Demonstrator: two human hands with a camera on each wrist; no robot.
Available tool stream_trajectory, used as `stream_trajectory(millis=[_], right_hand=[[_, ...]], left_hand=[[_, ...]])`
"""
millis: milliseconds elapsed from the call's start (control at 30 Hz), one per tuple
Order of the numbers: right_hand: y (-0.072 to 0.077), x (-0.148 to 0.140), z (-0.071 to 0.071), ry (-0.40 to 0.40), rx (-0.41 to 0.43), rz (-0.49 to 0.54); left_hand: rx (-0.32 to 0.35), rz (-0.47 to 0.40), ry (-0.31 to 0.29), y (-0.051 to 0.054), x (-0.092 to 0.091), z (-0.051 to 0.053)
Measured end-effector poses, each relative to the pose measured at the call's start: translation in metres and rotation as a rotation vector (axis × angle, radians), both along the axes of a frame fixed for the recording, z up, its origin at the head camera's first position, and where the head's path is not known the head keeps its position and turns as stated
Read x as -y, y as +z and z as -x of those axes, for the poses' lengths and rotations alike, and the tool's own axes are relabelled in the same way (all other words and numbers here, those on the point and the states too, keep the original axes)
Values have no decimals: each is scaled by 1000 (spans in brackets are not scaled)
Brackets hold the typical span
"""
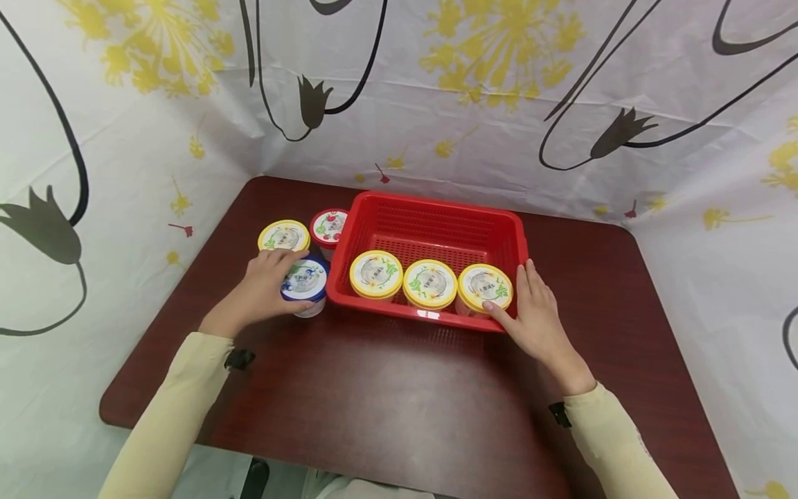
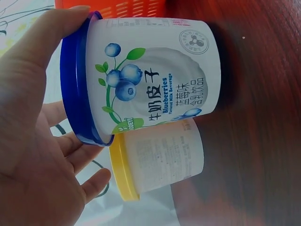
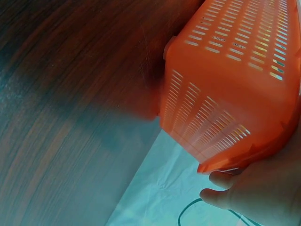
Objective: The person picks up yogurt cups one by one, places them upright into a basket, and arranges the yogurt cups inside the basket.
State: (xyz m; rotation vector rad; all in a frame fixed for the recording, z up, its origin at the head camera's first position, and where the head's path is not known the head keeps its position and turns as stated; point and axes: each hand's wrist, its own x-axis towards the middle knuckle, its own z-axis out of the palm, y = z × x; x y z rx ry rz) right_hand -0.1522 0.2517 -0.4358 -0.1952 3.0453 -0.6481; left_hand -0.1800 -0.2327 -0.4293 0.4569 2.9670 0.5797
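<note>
My left hand (image 1: 264, 284) holds a cup with a blue lid (image 1: 304, 278) by its lid, thumb at the near side and fingers at the far side. In the left wrist view the thumb lies on the lid rim of this blueberry milk cup (image 2: 150, 75). Behind it stands a yellow-lidded cup (image 1: 284, 236), and a red-lidded cup (image 1: 328, 226) sits beside the red plastic basket (image 1: 430, 208). My right hand (image 1: 536, 315) grips the basket's right rim at the near corner, fingers outside, its thumb reaching in by a yellow-lidded cup (image 1: 485, 287).
Two more yellow-lidded cups, a left one (image 1: 376, 274) and a middle one (image 1: 430, 283), stand along the basket's near side. Everything rests on a dark red-brown table (image 1: 386, 395). Flower-patterned white sheeting (image 1: 399, 104) surrounds the table's back and sides.
</note>
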Motion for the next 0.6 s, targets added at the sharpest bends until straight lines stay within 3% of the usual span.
stream_trajectory(millis=[167,300,600], right_hand=[[1,0,-1,1,2,0],[1,0,-1,-1,3,3],[1,0,-1,-4,10,9]], left_hand=[[22,-15,33,1,1,0],[24,-18,51,9,2,-1],[-55,-19,30,30,10,0]])
